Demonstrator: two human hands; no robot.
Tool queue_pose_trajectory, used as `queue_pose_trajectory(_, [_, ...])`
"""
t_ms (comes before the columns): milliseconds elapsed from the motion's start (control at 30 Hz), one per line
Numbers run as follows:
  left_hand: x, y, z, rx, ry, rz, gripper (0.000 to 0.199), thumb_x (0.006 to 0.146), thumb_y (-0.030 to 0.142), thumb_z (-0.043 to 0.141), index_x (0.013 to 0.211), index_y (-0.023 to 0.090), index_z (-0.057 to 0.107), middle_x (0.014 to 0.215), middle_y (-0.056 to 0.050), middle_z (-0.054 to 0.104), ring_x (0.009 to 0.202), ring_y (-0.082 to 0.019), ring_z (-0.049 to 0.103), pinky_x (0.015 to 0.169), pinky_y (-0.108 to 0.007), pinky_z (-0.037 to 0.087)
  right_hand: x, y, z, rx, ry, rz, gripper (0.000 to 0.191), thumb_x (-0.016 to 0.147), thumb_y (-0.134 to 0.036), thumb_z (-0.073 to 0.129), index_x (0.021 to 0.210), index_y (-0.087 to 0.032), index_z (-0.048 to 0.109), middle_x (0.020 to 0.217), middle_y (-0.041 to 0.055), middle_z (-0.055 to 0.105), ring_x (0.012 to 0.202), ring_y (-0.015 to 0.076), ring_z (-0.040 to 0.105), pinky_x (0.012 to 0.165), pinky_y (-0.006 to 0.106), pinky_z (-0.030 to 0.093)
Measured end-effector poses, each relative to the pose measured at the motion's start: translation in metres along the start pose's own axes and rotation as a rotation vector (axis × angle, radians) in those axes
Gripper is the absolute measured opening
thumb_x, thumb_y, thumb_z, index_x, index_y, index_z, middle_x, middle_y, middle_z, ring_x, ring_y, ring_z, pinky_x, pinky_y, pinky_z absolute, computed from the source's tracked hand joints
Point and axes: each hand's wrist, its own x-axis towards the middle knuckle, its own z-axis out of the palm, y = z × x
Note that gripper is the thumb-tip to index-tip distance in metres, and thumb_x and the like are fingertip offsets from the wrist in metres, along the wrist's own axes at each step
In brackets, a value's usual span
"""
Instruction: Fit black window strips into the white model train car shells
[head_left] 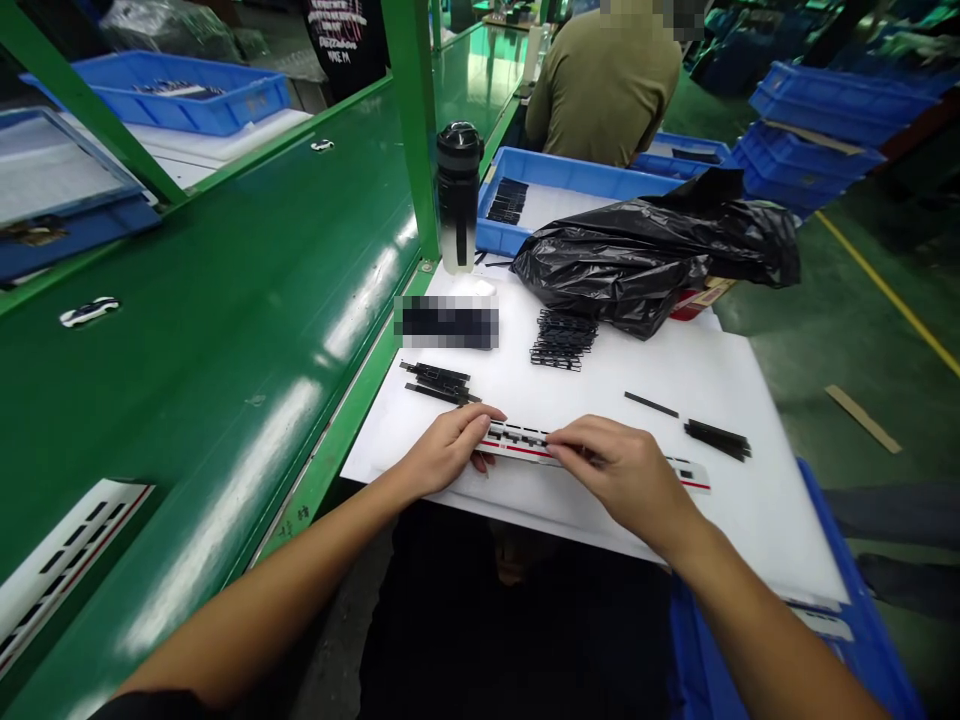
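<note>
Strip, white with a red line, is at the near edge of the tabletop, right in front of you and already at both your hands, so neither has to reach. Long axis runs left to right across you, right end slightly nearer you. Your left hand grips the left end, thumb on top, fingers curled round the side. Your right hand pinches it about mid-length, thumb and fingertips close together; can't tell whether a small part sits under them. Right end shows past your right wrist, looks like the same piece.

Off to your left, a second panel lies on the green belt, angled away from you, no hand near it. Just beyond your left hand: dark slats. Beyond your right: a loose slat and a bundle.

Farther: clip stack, then black bag, bottle and blue tray.

Writing: none readable on the strip. Dark box is pixelated out; bottle mark unreadable. Far side of the belt, a black shirt has white print: "MAKE PA" on the bottom line, rest too blurred.
</note>
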Motion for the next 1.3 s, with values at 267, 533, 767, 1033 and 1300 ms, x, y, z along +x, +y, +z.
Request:
queue_pose_trajectory(267, [-0.005, -0.004, 0.001, 0.119, 0.018, 0.120, 0.037, 0.102, 0.039, 0.042, 0.119, 0.015, 0.064, 0.106, -0.008, 0.065, 0.068, -0.014, 0.065, 0.067, -0.028, 0.056, -0.006, -0.007, 0.013, 0.001, -0.012, 0.289, 0.012, 0.094, -0.029, 0.063, 0.094, -0.029, 0.075, 0.095, -0.0042, 0.073, 0.087, 0.0158, 0.066, 0.079, 0.029, 0.051])
queue_pose_trajectory(533, [-0.008, -0.006, 0.001, 0.168, 0.020, 0.180, 0.038, 0.103, 0.039, 0.039, 0.122, 0.017, 0.063, 0.117, -0.010, 0.063, 0.074, -0.014, 0.066, 0.067, -0.027, 0.058, 0.002, -0.016, 0.007, 0.085, -0.069, 0.505, 0.012, 0.091, -0.034, 0.063, 0.091, -0.031, 0.075, 0.092, -0.0066, 0.074, 0.087, 0.0167, 0.067, 0.078, 0.029, 0.049])
queue_pose_trajectory(767, [-0.007, -0.007, 0.001, 0.155, 0.016, 0.188, 0.036, 0.103, 0.037, 0.041, 0.123, 0.016, 0.063, 0.111, -0.008, 0.063, 0.070, -0.012, 0.065, 0.069, -0.027, 0.057, 0.000, -0.021, 0.013, 0.027, -0.037, 0.504, 0.012, 0.090, -0.032, 0.063, 0.088, -0.030, 0.075, 0.087, -0.0068, 0.074, 0.080, 0.0162, 0.067, 0.074, 0.029, 0.048])
queue_pose_trajectory(1033, [-0.008, -0.006, 0.002, 0.153, 0.023, 0.189, 0.037, 0.103, 0.037, 0.041, 0.121, 0.015, 0.064, 0.112, -0.009, 0.064, 0.076, -0.015, 0.066, 0.068, -0.027, 0.057, -0.003, -0.017, 0.016, 0.027, -0.014, 0.488, 0.010, 0.089, -0.032, 0.065, 0.088, -0.030, 0.075, 0.086, -0.0060, 0.074, 0.079, 0.0162, 0.067, 0.072, 0.029, 0.049])
queue_pose_trajectory(1300, [-0.007, -0.006, 0.003, 0.204, 0.030, 0.177, 0.034, 0.098, 0.038, 0.048, 0.120, 0.017, 0.064, 0.112, -0.008, 0.066, 0.078, -0.017, 0.067, 0.068, -0.027, 0.056, -0.004, -0.018, 0.022, -0.001, 0.046, 0.468, 0.007, 0.088, -0.030, 0.067, 0.086, -0.029, 0.074, 0.082, -0.0059, 0.073, 0.076, 0.0156, 0.067, 0.071, 0.029, 0.049])
